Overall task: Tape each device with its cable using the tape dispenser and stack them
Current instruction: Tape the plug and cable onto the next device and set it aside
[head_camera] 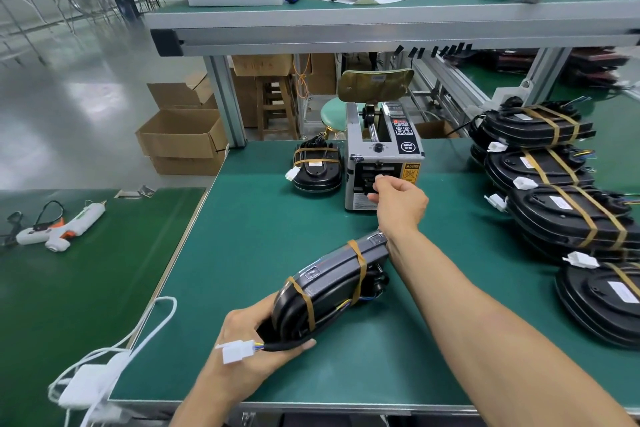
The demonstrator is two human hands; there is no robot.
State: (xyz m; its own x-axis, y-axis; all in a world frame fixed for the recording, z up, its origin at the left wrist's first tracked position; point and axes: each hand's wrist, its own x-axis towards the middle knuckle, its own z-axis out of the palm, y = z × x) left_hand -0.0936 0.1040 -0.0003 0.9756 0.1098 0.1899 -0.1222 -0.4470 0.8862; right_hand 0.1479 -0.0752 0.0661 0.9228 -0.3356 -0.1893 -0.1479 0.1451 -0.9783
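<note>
My left hand (252,340) grips a black device (329,284) by its near end and holds it tilted on edge above the green mat. Two tan tape strips wrap the device, and its cable with a white connector (237,351) lies across my left hand. My right hand (398,199) reaches to the outlet slot of the grey tape dispenser (382,156), its fingertips pinching at the slot; the tape piece itself is too small to make out. A stack of taped devices (317,166) sits left of the dispenser. Several more taped devices (568,211) lie overlapping at the right.
A white glue gun (60,227) lies on the lower table at left. A white charger with its cable (93,381) sits at the front left table edge. An overhead shelf (381,24) carries white housings. Cardboard boxes (183,139) and a stool stand beyond the table.
</note>
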